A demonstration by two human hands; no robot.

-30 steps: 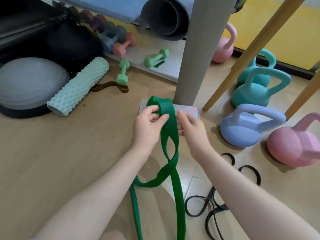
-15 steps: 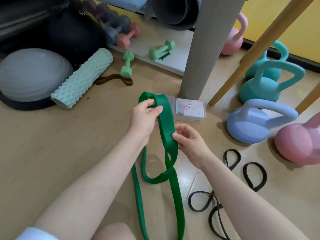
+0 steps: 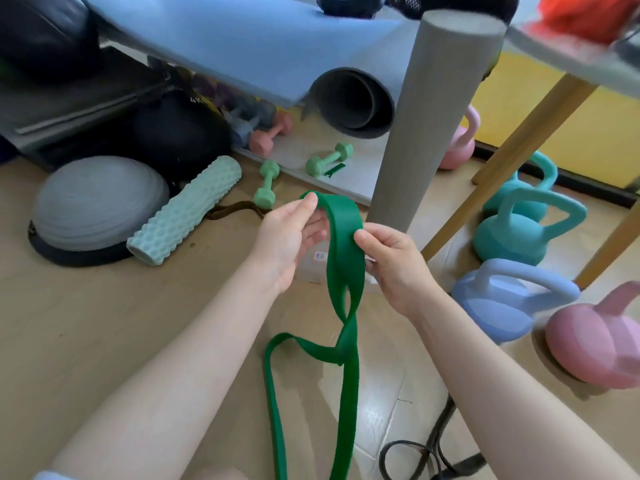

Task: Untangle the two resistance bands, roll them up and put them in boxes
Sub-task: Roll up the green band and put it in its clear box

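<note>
Above the wooden floor (image 3: 104, 323), in front of the grey post (image 3: 429, 133), the person holds the top of the green resistance band (image 3: 341, 244) up between both hands. The left hand (image 3: 291, 237) pinches the bend of the loop between thumb and fingertips, the other fingers loosely spread behind it. The right hand (image 3: 391, 258) nips the band's right edge just below the bend, thumb on the front face, fingers curled in behind.

Below the hands the two strands cross and twist once, then a side loop bulges to the left before both strands fall toward the floor. The step, as I judge it, is starting the roll at this top bend. To do it well, that twist should be worked out first, so the two layers lie flat on each other; otherwise the roll will come out lumpy and may not fit its box. The first fold needs to be tight and square, with edges aligned, and the hanging part kept lightly taut.

The black resistance band (image 3: 426, 452) lies apart on the floor at the lower right, clear of the green one. A pale box (image 3: 313, 258) sits on the floor just behind the hands, mostly hidden by them.
</note>
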